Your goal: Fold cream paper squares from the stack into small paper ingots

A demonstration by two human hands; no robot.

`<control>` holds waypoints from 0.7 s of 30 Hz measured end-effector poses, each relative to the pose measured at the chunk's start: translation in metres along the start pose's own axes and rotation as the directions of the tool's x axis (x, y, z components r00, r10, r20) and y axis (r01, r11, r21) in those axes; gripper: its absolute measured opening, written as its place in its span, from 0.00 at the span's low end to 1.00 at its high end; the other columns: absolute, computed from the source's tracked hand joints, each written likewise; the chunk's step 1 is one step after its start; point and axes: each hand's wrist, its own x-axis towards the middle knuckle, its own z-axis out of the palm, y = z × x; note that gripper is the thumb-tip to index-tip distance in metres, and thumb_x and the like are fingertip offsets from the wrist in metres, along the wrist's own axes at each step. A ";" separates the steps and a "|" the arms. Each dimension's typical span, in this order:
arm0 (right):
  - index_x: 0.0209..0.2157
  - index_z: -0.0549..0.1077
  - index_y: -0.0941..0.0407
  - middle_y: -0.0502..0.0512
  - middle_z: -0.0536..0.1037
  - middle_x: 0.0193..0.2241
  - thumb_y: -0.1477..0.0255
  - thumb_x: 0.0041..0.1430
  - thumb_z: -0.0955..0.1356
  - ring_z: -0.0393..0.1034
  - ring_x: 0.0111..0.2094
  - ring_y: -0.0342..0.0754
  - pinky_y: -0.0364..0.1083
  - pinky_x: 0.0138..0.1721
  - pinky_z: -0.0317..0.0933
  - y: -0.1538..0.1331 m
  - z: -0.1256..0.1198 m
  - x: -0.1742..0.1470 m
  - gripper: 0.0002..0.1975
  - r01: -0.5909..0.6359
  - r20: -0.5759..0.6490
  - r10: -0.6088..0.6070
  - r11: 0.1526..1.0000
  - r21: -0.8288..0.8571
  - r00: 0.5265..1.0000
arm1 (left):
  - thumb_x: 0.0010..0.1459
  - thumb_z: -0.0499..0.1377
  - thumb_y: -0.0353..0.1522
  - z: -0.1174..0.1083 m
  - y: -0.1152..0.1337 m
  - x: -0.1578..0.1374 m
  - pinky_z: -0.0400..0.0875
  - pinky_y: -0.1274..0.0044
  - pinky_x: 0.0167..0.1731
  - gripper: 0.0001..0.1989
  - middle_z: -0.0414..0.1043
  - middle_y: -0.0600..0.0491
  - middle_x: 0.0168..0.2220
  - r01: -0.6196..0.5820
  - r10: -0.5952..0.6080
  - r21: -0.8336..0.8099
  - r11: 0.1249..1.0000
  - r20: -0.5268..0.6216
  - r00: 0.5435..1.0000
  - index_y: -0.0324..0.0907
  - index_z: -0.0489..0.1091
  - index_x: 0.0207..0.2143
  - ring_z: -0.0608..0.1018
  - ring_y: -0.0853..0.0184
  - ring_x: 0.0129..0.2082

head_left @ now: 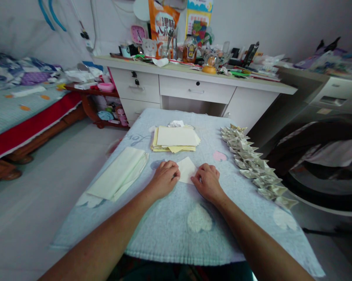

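A small cream sheet of folded paper [187, 171] lies on the cloth-covered table in front of me, its pointed top edge facing away. My left hand [165, 178] is closed, its curled fingers at the paper's left edge. On the opposite edge, my right hand [208, 182] is also closed, with thumb and fingers pinching near the lower right corner. Just beyond the hands sits a stack of cream and yellow paper sheets [176, 137], topped by a crumpled white tissue [176, 123]. To the right stand rows of folded paper pieces [252, 166] with pointed tips.
A long pale-green folded bundle [118, 171] lies at the table's left. The light blue heart-patterned cloth [170, 230] covers the table. Behind it is a white desk [196, 88] crowded with bottles and bags. A washing machine [334, 101] stands right, a bed [29, 105] left.
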 end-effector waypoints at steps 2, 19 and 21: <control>0.24 0.73 0.57 0.58 0.69 0.37 0.67 0.57 0.68 0.57 0.41 0.53 0.52 0.41 0.49 0.000 0.000 0.000 0.11 0.007 -0.003 -0.007 1.000 -0.001 1.000 | 0.54 0.53 0.25 -0.001 0.000 0.001 0.60 0.68 0.49 0.07 0.67 0.51 0.40 0.005 -0.005 -0.004 1.000 0.014 1.000 0.42 0.70 0.31 0.68 0.63 0.45; 0.24 0.72 0.57 0.57 0.69 0.36 0.69 0.57 0.68 0.57 0.41 0.53 0.52 0.42 0.50 -0.002 -0.001 -0.002 0.10 0.011 -0.019 -0.011 1.000 0.006 1.000 | 0.53 0.59 0.30 0.007 0.000 -0.002 0.60 0.68 0.46 0.03 0.66 0.52 0.41 0.036 -0.036 0.050 0.998 -0.015 0.999 0.43 0.68 0.32 0.66 0.62 0.44; 0.24 0.72 0.57 0.58 0.69 0.36 0.69 0.57 0.67 0.57 0.41 0.53 0.52 0.42 0.50 -0.002 -0.001 -0.002 0.10 0.013 -0.019 -0.013 1.000 -0.001 1.000 | 0.53 0.59 0.30 0.006 0.001 -0.002 0.61 0.68 0.46 0.03 0.66 0.52 0.41 0.040 -0.039 0.052 0.998 -0.012 0.999 0.43 0.68 0.32 0.66 0.61 0.44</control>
